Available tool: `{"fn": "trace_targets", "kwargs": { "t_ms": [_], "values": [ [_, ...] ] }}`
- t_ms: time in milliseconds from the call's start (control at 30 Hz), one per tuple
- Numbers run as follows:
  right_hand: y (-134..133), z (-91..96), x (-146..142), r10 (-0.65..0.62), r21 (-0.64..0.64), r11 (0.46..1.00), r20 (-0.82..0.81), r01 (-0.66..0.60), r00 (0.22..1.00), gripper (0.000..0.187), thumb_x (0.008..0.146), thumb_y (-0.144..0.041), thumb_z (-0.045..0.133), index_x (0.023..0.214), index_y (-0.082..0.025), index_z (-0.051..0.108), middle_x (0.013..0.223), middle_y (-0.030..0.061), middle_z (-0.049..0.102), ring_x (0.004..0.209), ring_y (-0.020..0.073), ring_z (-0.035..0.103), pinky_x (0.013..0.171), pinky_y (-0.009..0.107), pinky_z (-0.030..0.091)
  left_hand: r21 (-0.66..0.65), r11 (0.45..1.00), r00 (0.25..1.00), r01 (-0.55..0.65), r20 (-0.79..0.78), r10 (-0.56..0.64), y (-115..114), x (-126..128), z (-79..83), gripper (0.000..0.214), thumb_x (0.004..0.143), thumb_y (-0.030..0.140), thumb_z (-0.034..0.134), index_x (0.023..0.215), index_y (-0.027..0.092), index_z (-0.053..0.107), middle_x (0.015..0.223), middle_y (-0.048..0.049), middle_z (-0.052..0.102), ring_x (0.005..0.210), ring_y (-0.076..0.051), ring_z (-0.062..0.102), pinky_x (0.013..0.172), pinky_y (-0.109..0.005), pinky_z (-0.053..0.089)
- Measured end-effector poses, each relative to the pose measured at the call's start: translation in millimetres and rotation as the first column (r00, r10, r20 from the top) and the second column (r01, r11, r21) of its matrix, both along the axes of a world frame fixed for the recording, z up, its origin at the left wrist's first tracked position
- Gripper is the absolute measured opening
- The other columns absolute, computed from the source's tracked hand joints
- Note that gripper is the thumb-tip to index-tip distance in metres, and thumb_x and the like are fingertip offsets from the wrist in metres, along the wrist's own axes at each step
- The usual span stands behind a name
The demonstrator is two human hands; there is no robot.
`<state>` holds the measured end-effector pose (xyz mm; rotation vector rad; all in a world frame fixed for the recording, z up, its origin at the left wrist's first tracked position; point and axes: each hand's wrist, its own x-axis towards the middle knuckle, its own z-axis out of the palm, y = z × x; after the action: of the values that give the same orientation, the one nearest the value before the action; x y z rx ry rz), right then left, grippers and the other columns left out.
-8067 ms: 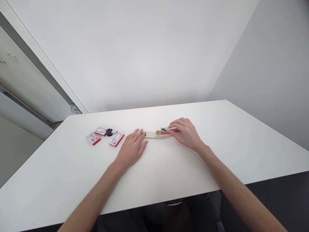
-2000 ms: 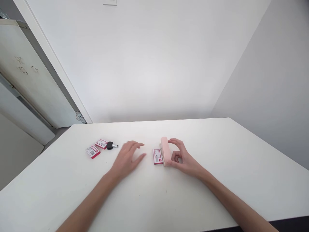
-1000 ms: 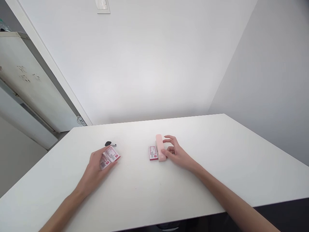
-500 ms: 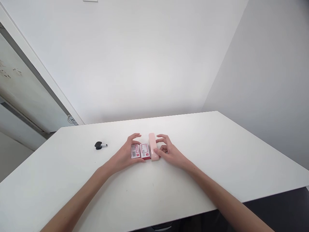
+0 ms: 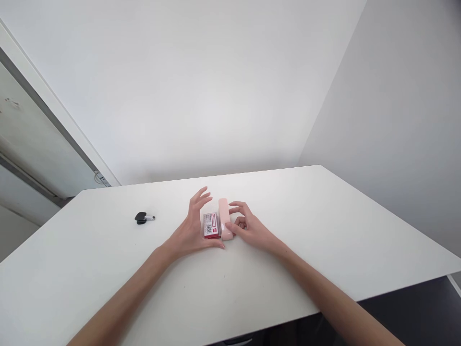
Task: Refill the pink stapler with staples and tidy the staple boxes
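Observation:
A pink stapler [image 5: 225, 225] lies closed on the white table [image 5: 324, 230], pointing away from me. Small red and white staple boxes [image 5: 211, 226] sit pressed together against its left side. My left hand [image 5: 189, 228] stands on its edge just left of the boxes with the fingers stretched and spread, the thumb lying along their near end. On the stapler's right side rests my right hand [image 5: 248, 228]. Its fingers are loosely curved and apart, and only the fingertips touch the stapler.
A small black and silver object [image 5: 144, 217], like a key, lies alone on the table to the left. A door and its frame [image 5: 43, 144] stand at the far left. The table's near edge runs across the bottom right.
My left hand gathered the staple boxes from the left and slid them against the stapler. In the last half second it tipped onto its edge. The right hand stayed at the stapler.

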<state>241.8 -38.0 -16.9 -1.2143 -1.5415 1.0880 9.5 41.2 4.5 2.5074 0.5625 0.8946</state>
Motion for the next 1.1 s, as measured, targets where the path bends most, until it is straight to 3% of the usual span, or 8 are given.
{"fn": "trace_targets", "kwargs": {
  "t_ms": [133, 267, 533, 867, 1100],
  "values": [
    [-0.7, 2.6, -0.1, 0.003, -0.008, 1.000, 0.007, -0.003, 1.000, 0.054, 0.096, -0.053, 0.061, 0.140, -0.034, 0.038, 0.138, 0.0064, 0.057, 0.077, 0.0131, 0.063, 0.075, 0.038, 0.055, -0.073, 0.990, 0.988, -0.120, -0.107, 0.112, 7.7, -23.4, -5.0, 0.110, 0.069, 0.058, 0.090, 0.155, 0.034, 0.026, 0.163, -0.0168, 0.030, 0.153, -0.041, 0.032, 0.119, -0.065, 0.038],
    [-0.6, 2.3, -0.3, 0.002, -0.018, 1.000, 0.013, -0.002, 1.000, 0.053, 0.096, -0.052, 0.061, 0.140, -0.034, 0.038, 0.135, 0.0060, 0.059, 0.078, 0.0138, 0.062, 0.076, 0.038, 0.055, -0.181, 0.963, 0.963, -0.197, -0.218, 0.156, 7.3, -38.3, -3.9, 0.096, 0.070, 0.059, 0.087, 0.150, 0.035, 0.038, 0.163, -0.0129, 0.037, 0.150, -0.040, 0.038, 0.115, -0.062, 0.042],
    [0.0, 0.0, -0.5, -0.002, -0.020, 1.000, 0.014, 0.002, 1.000, 0.052, 0.096, -0.052, 0.060, 0.139, -0.033, 0.038, 0.130, 0.0059, 0.062, 0.078, 0.0148, 0.062, 0.076, 0.038, 0.054, -0.291, 0.935, 0.970, -0.204, -0.186, 0.153, 5.2, -27.0, -1.6, 0.099, 0.076, 0.057, 0.083, 0.154, 0.035, 0.027, 0.147, -0.0122, 0.058, 0.147, -0.035, 0.046, 0.117, -0.059, 0.042],
    [-1.2, 1.5, -2.4, -0.007, -0.033, 0.999, 0.014, 0.008, 1.000, 0.051, 0.097, -0.052, 0.060, 0.139, -0.033, 0.039, 0.123, 0.0043, 0.066, 0.078, 0.0152, 0.061, 0.075, 0.036, 0.051, -0.322, 0.914, 0.958, -0.247, -0.223, 0.180, 2.8, -26.0, -5.3, 0.095, 0.078, 0.060, 0.080, 0.152, 0.041, 0.025, 0.141, -0.0052, 0.064, 0.144, -0.032, 0.050, 0.114, -0.054, 0.045],
    [-0.7, 0.0, -2.9, -0.011, -0.024, 1.000, 0.031, 0.012, 0.999, 0.052, 0.097, -0.055, 0.059, 0.138, -0.031, 0.039, 0.120, 0.0055, 0.068, 0.079, 0.0173, 0.063, 0.076, 0.038, 0.053, -0.322, 0.922, 0.964, -0.215, -0.222, 0.147, 2.4, -25.2, -7.0, 0.099, 0.076, 0.058, 0.083, 0.154, 0.044, 0.023, 0.145, -0.0060, 0.062, 0.147, -0.034, 0.047, 0.116, -0.059, 0.042]
  ]
}}
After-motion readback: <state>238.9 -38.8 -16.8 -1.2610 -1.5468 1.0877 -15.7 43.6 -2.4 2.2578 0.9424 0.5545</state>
